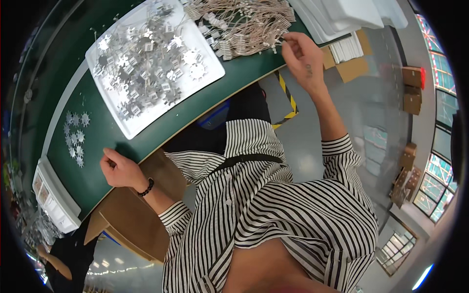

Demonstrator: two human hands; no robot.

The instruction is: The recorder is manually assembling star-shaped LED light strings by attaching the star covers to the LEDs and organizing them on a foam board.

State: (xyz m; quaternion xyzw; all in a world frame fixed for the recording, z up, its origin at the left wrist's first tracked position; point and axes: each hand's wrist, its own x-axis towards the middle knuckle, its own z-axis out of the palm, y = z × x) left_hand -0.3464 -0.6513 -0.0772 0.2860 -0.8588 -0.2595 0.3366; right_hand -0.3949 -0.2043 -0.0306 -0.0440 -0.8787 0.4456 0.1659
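Your right hand [300,53] reaches out to the heap of beige wire leads [244,22] at the far edge of the green bench [105,132], fingers pinched narrow on the ends of a few strands, which looks like a way to draw one lead free of the tangle; whether you have one fully gripped I cannot tell. Your left hand [119,168] rests curled into a loose fist on the near edge of the bench, holding nothing visible, probably steadying you as you lean. The white tray [207,73] of star-shaped silver metal parts [146,58] sits between both hands, within easy reach of either. A small row of the same star parts [75,136] lies set apart on the mat, just left of your left hand
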